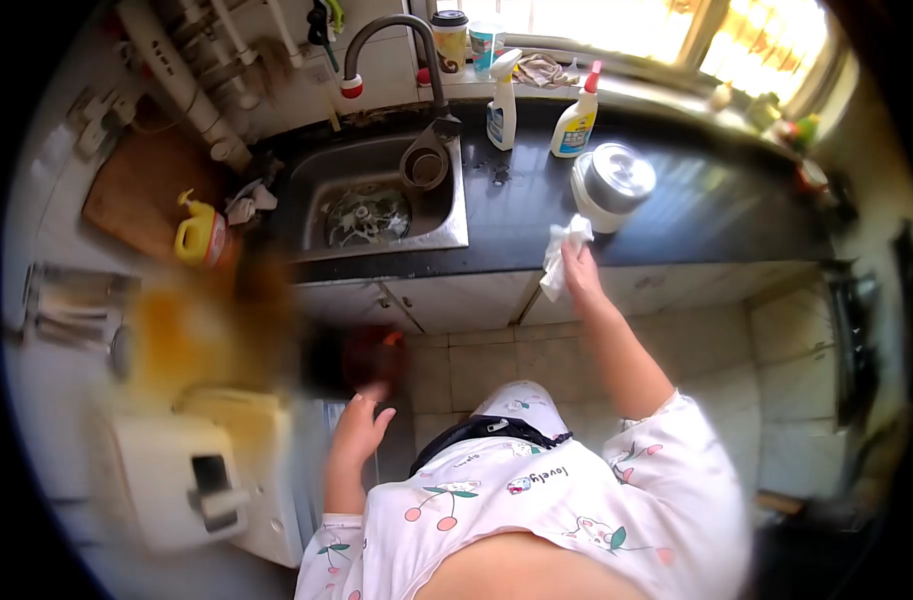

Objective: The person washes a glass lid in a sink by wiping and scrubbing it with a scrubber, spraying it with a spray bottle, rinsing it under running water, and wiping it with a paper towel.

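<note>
My right hand (582, 277) grips a crumpled white cloth (557, 262) at the front edge of the black countertop (507, 220). Just beyond the cloth stands a round white container (599, 211) with a shiny silvery top. My left hand (355, 432) hangs low on the left, thumb spread from the fingers and nothing visible in its grasp. Close beyond its fingertips is a blurred dark red object (377, 355), whose kind I cannot make out.
Left of centre is a steel sink (307, 215) under a curved faucet (435, 60). Two spray bottles (502, 105) (577, 120) stand behind the container. A yellow bottle (199, 235) and a wooden board (142, 190) are at the left. A cream-coloured appliance (167, 480) stands at lower left.
</note>
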{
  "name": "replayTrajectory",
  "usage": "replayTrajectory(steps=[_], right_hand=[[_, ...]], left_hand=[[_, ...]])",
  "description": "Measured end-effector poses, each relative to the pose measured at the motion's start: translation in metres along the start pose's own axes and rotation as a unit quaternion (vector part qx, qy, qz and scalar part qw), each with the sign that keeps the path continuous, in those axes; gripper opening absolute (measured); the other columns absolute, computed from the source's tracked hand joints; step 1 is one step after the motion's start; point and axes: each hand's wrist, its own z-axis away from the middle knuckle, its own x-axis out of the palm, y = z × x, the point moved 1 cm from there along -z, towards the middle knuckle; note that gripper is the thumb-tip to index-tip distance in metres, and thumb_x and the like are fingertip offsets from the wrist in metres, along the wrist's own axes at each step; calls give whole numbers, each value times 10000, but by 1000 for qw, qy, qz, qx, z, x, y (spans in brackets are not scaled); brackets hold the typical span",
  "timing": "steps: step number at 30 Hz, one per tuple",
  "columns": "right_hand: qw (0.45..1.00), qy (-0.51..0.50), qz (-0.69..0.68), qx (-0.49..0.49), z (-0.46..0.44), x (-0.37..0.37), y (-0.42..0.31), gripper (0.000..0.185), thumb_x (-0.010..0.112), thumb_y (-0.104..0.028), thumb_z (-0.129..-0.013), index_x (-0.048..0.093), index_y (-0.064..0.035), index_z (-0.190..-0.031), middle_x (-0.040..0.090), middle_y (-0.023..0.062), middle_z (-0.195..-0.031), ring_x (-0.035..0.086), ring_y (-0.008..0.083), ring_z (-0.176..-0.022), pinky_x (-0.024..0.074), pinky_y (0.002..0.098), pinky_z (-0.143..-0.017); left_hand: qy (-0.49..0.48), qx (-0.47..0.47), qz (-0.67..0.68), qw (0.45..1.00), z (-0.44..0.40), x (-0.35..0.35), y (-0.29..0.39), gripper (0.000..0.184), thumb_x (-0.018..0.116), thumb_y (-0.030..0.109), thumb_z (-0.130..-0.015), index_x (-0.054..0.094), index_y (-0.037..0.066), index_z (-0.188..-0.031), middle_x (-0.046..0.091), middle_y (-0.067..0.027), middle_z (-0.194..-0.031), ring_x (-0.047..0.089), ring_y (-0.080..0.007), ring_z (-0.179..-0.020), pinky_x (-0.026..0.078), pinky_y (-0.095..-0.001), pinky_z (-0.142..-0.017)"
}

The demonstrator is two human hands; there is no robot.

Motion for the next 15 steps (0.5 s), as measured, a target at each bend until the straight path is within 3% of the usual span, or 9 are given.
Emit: replayTrajectory(steps=[2, 3, 5, 6, 7, 9, 11, 13, 15], right_hand=[[945, 91, 283, -133, 16, 13, -10, 574, 534, -307, -856, 336, -3, -1301, 302, 230, -1344, 325, 377, -1214, 264, 411, -1021], [919, 94, 363, -120, -5, 105, 57, 600, 546, -303, -843, 315, -13, -1315, 242, 212, -1387, 262, 366, -1267, 233, 433, -1039], [850, -20, 491, -188, -132, 97, 9, 623, 557, -313, -835, 302, -31, -1328, 191, 190, -1421, 189, 343, -1315, 201, 465, -1053], [837, -38, 529, -131, -130, 77, 21, 641, 572, -317, -824, 293, -54, -1338, 169, 160, -1441, 150, 316, -1339, 176, 498, -1056], [813, -39, 559, -158, -118, 51, 18, 572, 570, -268, -826, 347, -57, -1308, 206, 157, -1430, 194, 317, -1324, 205, 460, -1057], [810, -115, 524, -239, -131, 36, 33, 393, 557, -167, -822, 489, -38, -1187, 341, 167, -1367, 307, 330, -1274, 279, 409, -1032], [861, -118, 433, -238, -151, 68, 39, 228, 533, -68, -805, 589, -10, -1018, 469, 179, -1261, 418, 332, -1196, 355, 371, -981], [896, -86, 369, -234, -176, 71, 14, 145, 527, -20, -781, 611, 3, -897, 564, 138, -1155, 526, 307, -1083, 377, 371, -960], [906, 5, 318, -281, -185, 88, -10, 135, 535, -21, -780, 613, -7, -890, 596, 113, -1100, 565, 301, -1014, 399, 358, -938]], left_hand=[[8, 16, 45, 999, 2, -1, 7, 381, 637, 195, -773, 540, 55, -1114, 548, -189, -1137, 519, -357, -1045, 440, -390, -860], [-63, -43, -32, 997, -37, -67, -15, 384, 630, 178, -779, 533, 45, -1126, 550, -177, -1120, 534, -330, -1018, 444, -371, -854], [0, 11, -28, 1000, -155, -54, 10, 390, 617, 144, -792, 518, 24, -1150, 553, -155, -1088, 564, -276, -965, 452, -332, -840], [-3, -7, 13, 1000, -163, -20, 14, 386, 615, 135, -790, 518, 14, -1144, 555, -153, -1085, 571, -274, -947, 456, -334, -831], [1, 7, 80, 997, -164, 12, 17, 385, 619, 118, -783, 522, 12, -1140, 554, -150, -1087, 573, -265, -936, 456, -326, -824], [30, 5, 151, 988, -181, 17, 13, 357, 626, 88, -769, 542, 5, -1107, 568, -142, -1051, 581, -249, -907, 460, -313, -810], [63, -22, 106, 992, -206, -29, -3, 338, 629, 69, -758, 556, 2, -1081, 578, -137, -1018, 587, -238, -886, 462, -305, -796], [104, -38, 69, 991, -243, -68, 4, 305, 633, 34, -733, 576, -4, -1030, 592, -130, -963, 593, -221, -844, 468, -301, -767], [147, -61, 98, 982, -266, -96, -20, 301, 632, 86, -735, 589, 30, -1028, 601, -126, -968, 587, -272, -878, 465, -325, -764]])
